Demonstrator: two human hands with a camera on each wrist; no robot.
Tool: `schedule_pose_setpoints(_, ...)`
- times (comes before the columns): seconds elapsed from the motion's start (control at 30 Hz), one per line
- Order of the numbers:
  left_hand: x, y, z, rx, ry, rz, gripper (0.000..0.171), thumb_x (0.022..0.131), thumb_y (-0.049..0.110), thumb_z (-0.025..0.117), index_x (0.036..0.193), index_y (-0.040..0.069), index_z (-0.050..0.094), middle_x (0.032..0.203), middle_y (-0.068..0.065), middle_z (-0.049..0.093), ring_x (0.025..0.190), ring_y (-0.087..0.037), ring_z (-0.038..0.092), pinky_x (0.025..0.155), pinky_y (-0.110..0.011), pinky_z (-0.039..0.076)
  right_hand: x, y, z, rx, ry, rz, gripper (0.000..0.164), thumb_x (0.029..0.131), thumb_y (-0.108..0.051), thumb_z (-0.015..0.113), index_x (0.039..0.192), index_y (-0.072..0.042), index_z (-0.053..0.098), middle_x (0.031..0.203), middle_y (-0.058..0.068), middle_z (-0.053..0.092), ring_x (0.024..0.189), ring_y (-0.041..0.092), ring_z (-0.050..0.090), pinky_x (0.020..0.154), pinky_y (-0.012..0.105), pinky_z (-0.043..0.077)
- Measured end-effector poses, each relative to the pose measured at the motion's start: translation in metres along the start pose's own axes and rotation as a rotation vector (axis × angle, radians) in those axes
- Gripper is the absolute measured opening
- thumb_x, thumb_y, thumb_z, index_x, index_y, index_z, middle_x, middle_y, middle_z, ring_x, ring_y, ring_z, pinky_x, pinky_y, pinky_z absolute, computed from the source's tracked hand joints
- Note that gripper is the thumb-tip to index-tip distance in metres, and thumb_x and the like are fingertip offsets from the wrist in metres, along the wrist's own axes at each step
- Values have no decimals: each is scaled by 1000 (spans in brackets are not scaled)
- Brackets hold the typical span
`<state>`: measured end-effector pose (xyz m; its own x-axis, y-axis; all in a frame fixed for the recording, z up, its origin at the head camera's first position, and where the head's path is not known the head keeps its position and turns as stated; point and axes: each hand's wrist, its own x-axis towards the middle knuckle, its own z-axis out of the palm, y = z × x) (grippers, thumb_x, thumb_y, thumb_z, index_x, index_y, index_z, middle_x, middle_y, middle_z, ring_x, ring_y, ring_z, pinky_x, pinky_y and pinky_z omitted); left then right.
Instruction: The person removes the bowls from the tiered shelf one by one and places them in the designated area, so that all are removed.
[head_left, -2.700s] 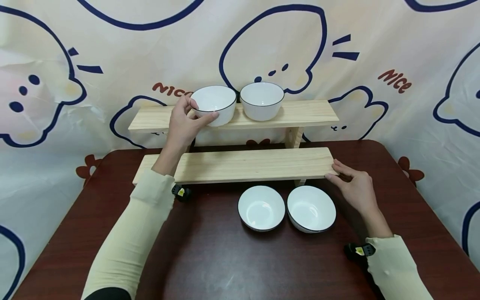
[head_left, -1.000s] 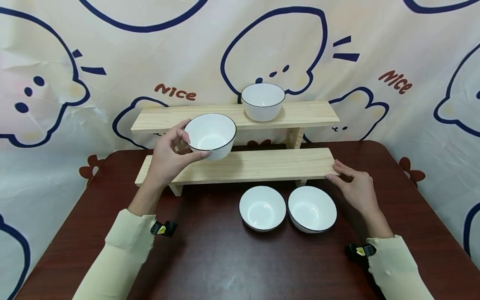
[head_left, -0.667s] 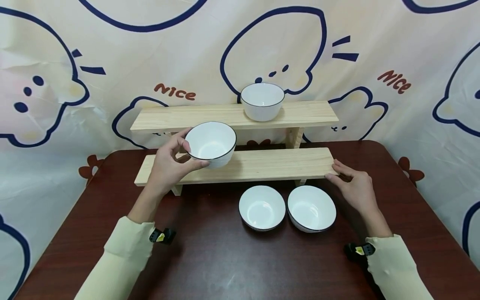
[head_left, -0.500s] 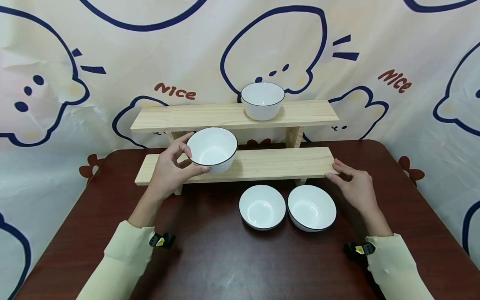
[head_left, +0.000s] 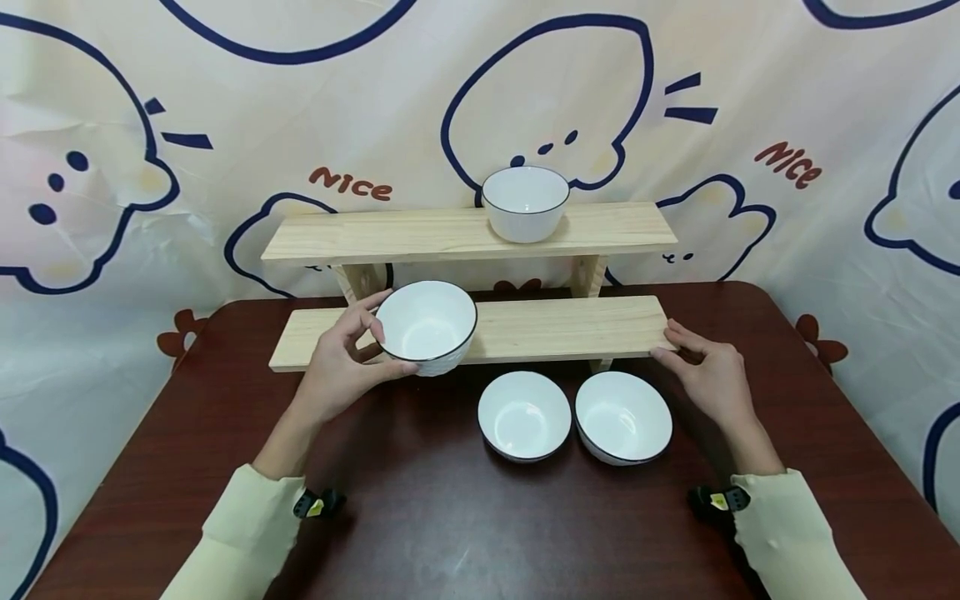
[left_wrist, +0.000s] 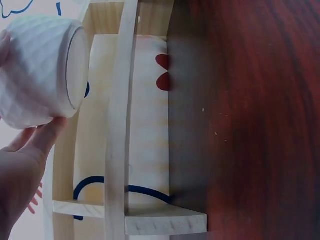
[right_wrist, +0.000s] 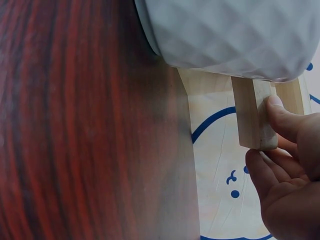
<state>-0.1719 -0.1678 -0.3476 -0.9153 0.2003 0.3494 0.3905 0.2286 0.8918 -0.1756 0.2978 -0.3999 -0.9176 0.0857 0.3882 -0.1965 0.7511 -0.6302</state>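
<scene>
My left hand [head_left: 341,362] pinches a white bowl [head_left: 427,321] with a dark rim between thumb and fingers. That bowl is held in the air at the front of the lower shelf board; the left wrist view shows the underside of the bowl [left_wrist: 42,70] off the wood. My right hand [head_left: 708,375] grips the right end of the lower board [head_left: 555,329] of a two-tier wooden rack. In the right wrist view the thumb and fingers of my right hand [right_wrist: 290,165] pinch the board's end [right_wrist: 255,115].
One white bowl [head_left: 525,204] stands on the upper board [head_left: 330,233]. Two more, a left bowl [head_left: 523,417] and a right bowl [head_left: 622,418], sit side by side on the dark wooden table [head_left: 450,533] before the rack. A printed cloth [head_left: 360,108] hangs behind.
My left hand has taken the bowl from the upper board and brought it down and forward to the lower board's front. My right hand has stayed on the board's end.
</scene>
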Motion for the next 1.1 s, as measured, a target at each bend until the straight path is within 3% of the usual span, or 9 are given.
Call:
schedule_pose_setpoints(0.1, -4, -2, 0, 2, -19, 2, 46, 71, -6, 90, 91, 4, 49, 155, -10, 41, 136, -34, 45, 97, -54, 49, 0, 0, 0, 5, 2, -1, 45, 89, -12, 80, 125, 9, 64, 132, 18, 63, 123, 39, 58, 84, 18, 50)
schedule_pose_setpoints(0.2, -7, -4, 0, -2, -33, 8, 46, 70, -7, 90, 90, 3, 49, 155, -8, 41, 136, -33, 45, 96, -43, 52, 0, 0, 0, 12, 2, 1, 45, 89, -12, 80, 125, 9, 64, 132, 18, 62, 123, 40, 58, 78, 3, 37)
schedule_pose_setpoints(0.3, -10, -7, 0, -3, -41, 13, 47, 70, -7, 90, 90, 3, 49, 154, -6, 41, 135, -32, 46, 94, -33, 53, 0, -1, 0, 13, 3, 3, 44, 89, -12, 80, 125, 8, 64, 132, 18, 62, 123, 40, 58, 80, 6, 41)
schedule_pose_setpoints(0.5, -14, -9, 0, 19, -60, 35, 46, 69, -5, 91, 90, 5, 51, 153, -5, 43, 133, -31, 47, 90, -25, 54, 0, -1, 0, 13, 8, -3, 44, 88, -12, 81, 124, 9, 65, 131, 19, 63, 122, 40, 59, 77, 1, 35)
schedule_pose_setpoints(0.7, -19, -12, -1, 3, -89, 65, 46, 68, -5, 92, 87, 7, 52, 152, -7, 44, 130, -31, 49, 89, -25, 54, 0, -1, 0, 13, 8, 1, 44, 88, -12, 81, 124, 8, 65, 131, 19, 63, 122, 40, 59, 78, 3, 36)
schedule_pose_setpoints(1.1, -27, -14, -3, 25, -161, 39, 45, 68, 0, 94, 86, 11, 54, 150, -5, 45, 132, -28, 47, 93, -30, 52, -1, -1, 0, 9, 7, -4, 44, 89, -11, 80, 124, 9, 65, 131, 19, 63, 123, 40, 58, 78, 2, 35)
